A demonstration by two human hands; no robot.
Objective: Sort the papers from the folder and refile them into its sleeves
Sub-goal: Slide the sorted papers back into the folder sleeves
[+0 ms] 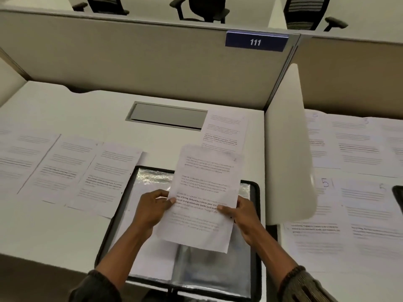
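Observation:
An open black folder (255, 214) with shiny clear sleeves lies at the desk's near edge. A printed sheet (205, 182) is held up above it, tilted a little to the right. My left hand (152, 211) pinches the sheet's left edge, thumb on the print. My right hand (239, 214) pinches its right edge the same way. The folder's left sleeve (152, 258) shows a white page inside; the right sleeve (209, 271) looks silvery. Three printed sheets (72, 168) lie in a row left of the folder, and another sheet (224, 131) lies behind it.
A white divider panel (287, 136) stands at the desk's right side. Several more printed sheets (357, 192), some with handwritten numbers, cover the neighbouring desk beyond it. A grey cable hatch (168, 115) sits in the desk ahead. A beige partition with plate 111 (256, 41) closes the back.

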